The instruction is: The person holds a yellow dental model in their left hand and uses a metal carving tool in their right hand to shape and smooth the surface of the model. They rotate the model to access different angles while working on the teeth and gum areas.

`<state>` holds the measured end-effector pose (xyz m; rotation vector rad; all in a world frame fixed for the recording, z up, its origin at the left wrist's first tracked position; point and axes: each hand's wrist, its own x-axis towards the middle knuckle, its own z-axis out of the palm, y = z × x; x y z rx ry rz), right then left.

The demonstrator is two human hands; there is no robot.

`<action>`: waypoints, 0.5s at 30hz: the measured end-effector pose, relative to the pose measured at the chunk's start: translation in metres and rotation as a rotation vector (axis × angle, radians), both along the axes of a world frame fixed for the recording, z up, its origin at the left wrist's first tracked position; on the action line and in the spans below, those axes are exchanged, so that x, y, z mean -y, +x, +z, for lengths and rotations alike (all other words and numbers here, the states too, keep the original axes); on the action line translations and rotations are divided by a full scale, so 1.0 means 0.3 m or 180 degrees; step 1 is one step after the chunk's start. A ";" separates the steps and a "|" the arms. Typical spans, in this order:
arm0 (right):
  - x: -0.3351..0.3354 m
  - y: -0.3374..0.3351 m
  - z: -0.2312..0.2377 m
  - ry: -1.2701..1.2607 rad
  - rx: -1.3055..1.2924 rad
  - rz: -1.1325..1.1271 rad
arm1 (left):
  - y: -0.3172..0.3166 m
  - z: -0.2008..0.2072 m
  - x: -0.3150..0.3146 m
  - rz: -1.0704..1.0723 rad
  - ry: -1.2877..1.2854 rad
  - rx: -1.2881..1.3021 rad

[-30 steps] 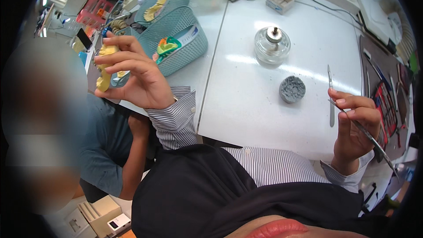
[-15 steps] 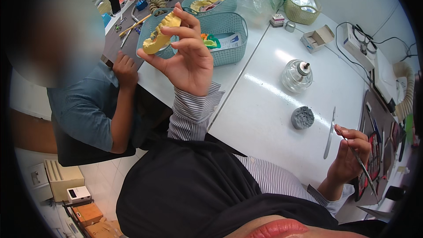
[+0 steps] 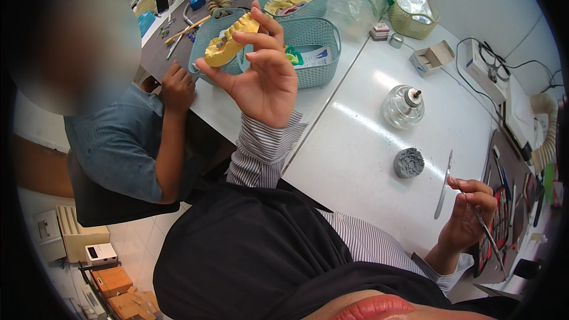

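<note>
Head view is showing the left hand pinching a yellow cast, thumb at one end and fingers toward the other. The cast is being held up in the air, well to the left of the lamp. Nearer than the lamp and to its right, the right hand is pinching a thin tool between thumb and fingers. A flat knife is lying just beside that hand; I cannot tell if they are touching. On the near side of the lamp, a round grey lump is sitting on the white table. Behind the lamp, a small open box is resting, and a green basket is standing farther back. Left of the lamp, a blue basket is holding a white packet. Much farther left of the lamp, another person is sitting.
</note>
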<state>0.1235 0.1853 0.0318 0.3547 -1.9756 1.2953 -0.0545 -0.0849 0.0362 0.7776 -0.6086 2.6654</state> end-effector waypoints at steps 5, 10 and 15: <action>0.007 0.002 0.007 -0.0157 0.0017 0.0086 | 0.029 -0.006 -0.026 0.1098 -0.1786 -0.0726; -0.001 0.008 0.006 -0.0942 0.0229 0.0326 | 0.164 -0.002 -0.192 0.2266 -0.3952 -0.2199; -0.002 -0.001 0.001 -0.1013 0.0229 0.1031 | 0.239 -0.030 -0.258 0.1967 -0.4508 -0.2779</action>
